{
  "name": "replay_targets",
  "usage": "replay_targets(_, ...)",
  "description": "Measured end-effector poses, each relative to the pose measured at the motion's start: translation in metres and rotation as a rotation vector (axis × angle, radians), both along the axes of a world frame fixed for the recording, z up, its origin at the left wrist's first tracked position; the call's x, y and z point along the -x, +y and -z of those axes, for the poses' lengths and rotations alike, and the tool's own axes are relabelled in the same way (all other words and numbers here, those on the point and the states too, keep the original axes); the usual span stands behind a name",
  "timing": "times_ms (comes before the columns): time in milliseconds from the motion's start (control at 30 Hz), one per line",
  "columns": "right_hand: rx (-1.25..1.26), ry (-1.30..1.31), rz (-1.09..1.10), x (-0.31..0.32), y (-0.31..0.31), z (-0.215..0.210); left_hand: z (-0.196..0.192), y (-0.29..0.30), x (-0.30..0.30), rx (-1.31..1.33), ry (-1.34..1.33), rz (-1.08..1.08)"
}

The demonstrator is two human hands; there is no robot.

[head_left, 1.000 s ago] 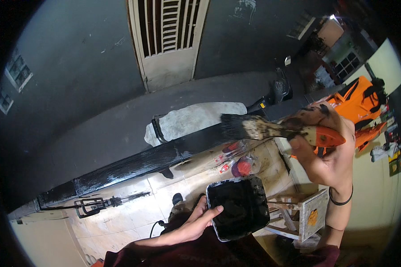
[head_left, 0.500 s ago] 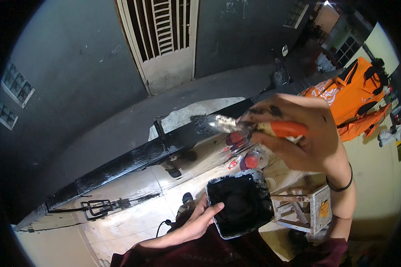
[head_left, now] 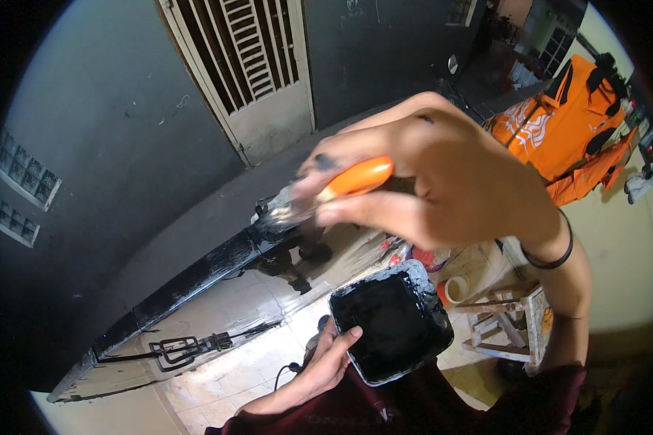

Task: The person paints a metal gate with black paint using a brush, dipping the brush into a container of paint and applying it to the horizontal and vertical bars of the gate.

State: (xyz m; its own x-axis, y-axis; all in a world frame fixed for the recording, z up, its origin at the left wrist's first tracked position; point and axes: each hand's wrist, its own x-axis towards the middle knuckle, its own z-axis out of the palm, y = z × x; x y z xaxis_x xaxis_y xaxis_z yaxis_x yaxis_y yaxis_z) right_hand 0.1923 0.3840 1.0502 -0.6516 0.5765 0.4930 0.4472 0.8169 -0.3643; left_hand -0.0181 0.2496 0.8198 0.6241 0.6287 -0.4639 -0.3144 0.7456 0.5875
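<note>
My right hand [head_left: 442, 174] grips a paintbrush [head_left: 363, 176] with a glossy orange handle, and black smudges mark its fingers. The brush's bristles, blurred, are at the top of a long black-painted rail [head_left: 196, 275]; contact is hard to make out behind the fingers. Below, my left hand [head_left: 330, 359] holds a square tub [head_left: 416, 270] by its left side, thumb over the rim. Dark, wet-looking black paint [head_left: 392, 319] lies in the tub, and its pale rim is streaked with black.
A black metal latch [head_left: 181, 353] sits on the rail's near side. To the right stand a paint-spattered wooden stool [head_left: 537, 319] and an orange-and-white cup [head_left: 455, 290]. An orange garment or bag [head_left: 559, 130] hangs at the far right. Beyond the rail is a barred door [head_left: 268, 134].
My right hand has moved left with the brush, bringing the bristles farther along the rail. My left hand still holds the tub. The whole view has shifted slightly.
</note>
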Motion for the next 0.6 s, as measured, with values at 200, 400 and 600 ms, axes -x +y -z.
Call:
replay_targets(200,0.197,0.005,0.26,-0.055,-0.011,-0.019,0.003,-0.005,-0.001,0.081,-0.046,-0.066)
replay_targets(400,0.289,0.006,0.294,-0.054,-0.021,-0.04,0.013,-0.006,0.011,0.104,-0.024,-0.067)
replay_targets(600,0.344,0.099,0.629,-0.009,-0.065,-0.054,0.01,-0.006,0.006,0.085,-0.028,-0.048)
